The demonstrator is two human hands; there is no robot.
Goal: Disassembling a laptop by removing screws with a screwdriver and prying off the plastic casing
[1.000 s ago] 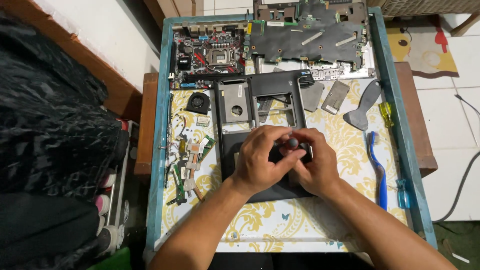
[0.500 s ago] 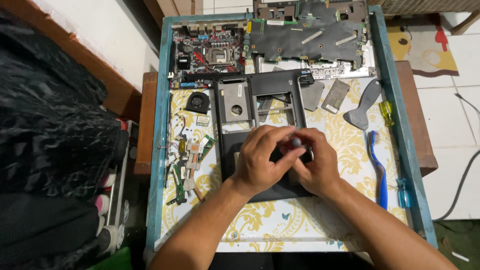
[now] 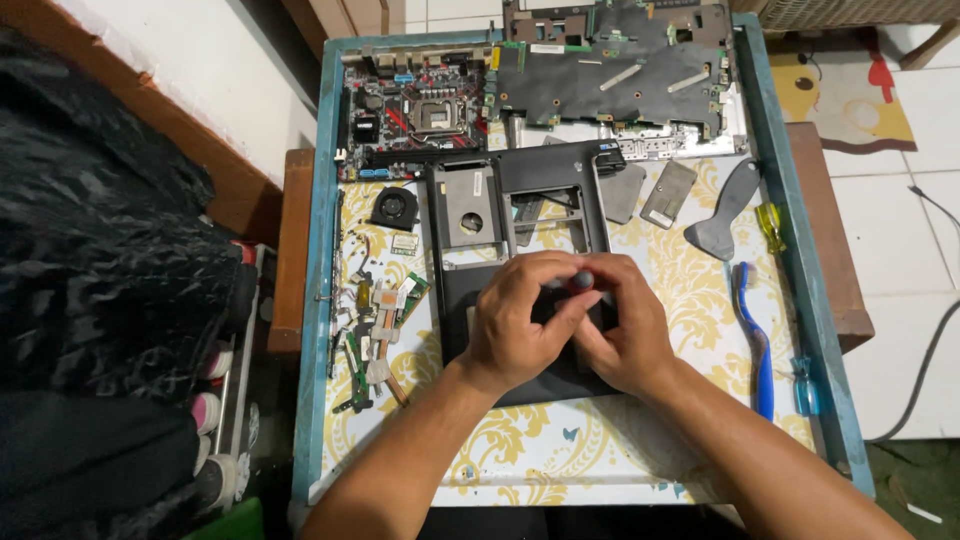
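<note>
left hand (image 3: 515,325) – right hand (image 3: 620,335) | both on screwdriver handle (image 3: 582,283) | over black laptop shell (image 3: 540,190)

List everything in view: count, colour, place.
laptop base cover: 1, black, table centre, under the hands
screwdriver handle: 1, dark grey, between both hands
motherboard: 1, black and red, top left
laptop board: 1, dark, top centre
fan: 1, black, left of cover
scraper: 1, grey, right
toothbrush: 1, blue, right edge
small parts: several, mixed, left
table: 1, yellow-patterned top, blue rim
left hand: 1, on cover
right hand: 1, on cover
</note>
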